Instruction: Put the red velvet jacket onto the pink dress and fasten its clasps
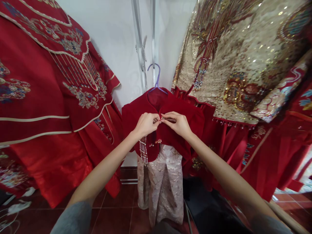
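A short dark-red velvet jacket (168, 133) is hung from a slim purple hanger (157, 83) before a white wall (109, 29), its lower front overlapping a shiny pale-pink brocade skirt (166, 188). At its front opening, a small beaded fastening (162, 118) is pinched by the left hand (147, 123) and the right hand (179, 124), fingertips set narrow and close together; a strand tassel of pearly beads (143, 149) is seen hanging below the left hand. The jacket is flanked by a red embroidered cream-trimmed garment (48, 84) and a gold sequinned garment (219, 78).
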`<state>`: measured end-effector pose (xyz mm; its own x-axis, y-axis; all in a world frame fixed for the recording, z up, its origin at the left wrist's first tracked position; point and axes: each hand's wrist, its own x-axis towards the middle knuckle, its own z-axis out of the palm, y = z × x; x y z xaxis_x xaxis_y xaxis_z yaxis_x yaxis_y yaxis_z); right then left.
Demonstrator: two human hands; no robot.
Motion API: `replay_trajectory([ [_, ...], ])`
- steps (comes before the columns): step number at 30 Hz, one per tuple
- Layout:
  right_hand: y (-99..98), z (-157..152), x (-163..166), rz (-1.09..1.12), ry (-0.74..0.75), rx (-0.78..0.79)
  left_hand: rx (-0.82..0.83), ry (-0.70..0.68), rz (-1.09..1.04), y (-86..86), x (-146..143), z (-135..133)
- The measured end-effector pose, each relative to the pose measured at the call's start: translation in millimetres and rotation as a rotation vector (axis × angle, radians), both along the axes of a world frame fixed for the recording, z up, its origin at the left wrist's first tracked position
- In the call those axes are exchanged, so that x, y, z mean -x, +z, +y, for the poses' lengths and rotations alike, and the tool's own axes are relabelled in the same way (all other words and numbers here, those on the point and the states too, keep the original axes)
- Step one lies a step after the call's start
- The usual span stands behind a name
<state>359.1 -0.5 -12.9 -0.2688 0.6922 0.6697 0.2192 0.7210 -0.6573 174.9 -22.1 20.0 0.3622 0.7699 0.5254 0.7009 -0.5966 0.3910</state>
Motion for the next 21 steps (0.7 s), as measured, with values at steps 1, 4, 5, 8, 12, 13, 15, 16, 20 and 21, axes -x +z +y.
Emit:
replay_trajectory([
  [1, -0.6, 1, -1, 0.005, 0.008, 0.002, 0.003, -0.011, -0.002, 0.2, 0, 1],
  [4, -2.5, 4, -4, 0.013, 0.03, 0.011, 0.012, -0.035, 0.003, 1.0, -1, 5],
  [5, -3.2, 5, -5, 0.015, 0.04, 0.015, 0.013, -0.039, 0.007, 1.2, -2, 6],
  [8, -5.1, 9, -8, 0.025, 0.065, 0.027, 0.009, -0.047, 0.013, 1.9, -3, 10],
  [12, -6.5, 16, -12, 0.051, 0.116, 0.063, 0.0, -0.044, 0.075, 4.6, -7, 12],
  [13, -6.4, 18, -13, 0.056, 0.135, 0.073, -0.007, -0.04, 0.105, 5.9, -8, 13],
  [15, -6.1, 21, -15, 0.058, 0.163, 0.088, -0.024, -0.035, 0.158, 8.9, -9, 14],
  [16, -5.9, 22, -15, 0.055, 0.166, 0.094, -0.033, -0.034, 0.179, 10.2, -10, 14],
  [20, -6.8, 24, -15, 0.054, 0.133, 0.096, -0.019, -0.028, 0.173, 9.0, -11, 16],
  [21, -7.4, 24, -15, 0.06, 0.131, 0.092, -0.008, -0.017, 0.145, 6.6, -12, 15],
])
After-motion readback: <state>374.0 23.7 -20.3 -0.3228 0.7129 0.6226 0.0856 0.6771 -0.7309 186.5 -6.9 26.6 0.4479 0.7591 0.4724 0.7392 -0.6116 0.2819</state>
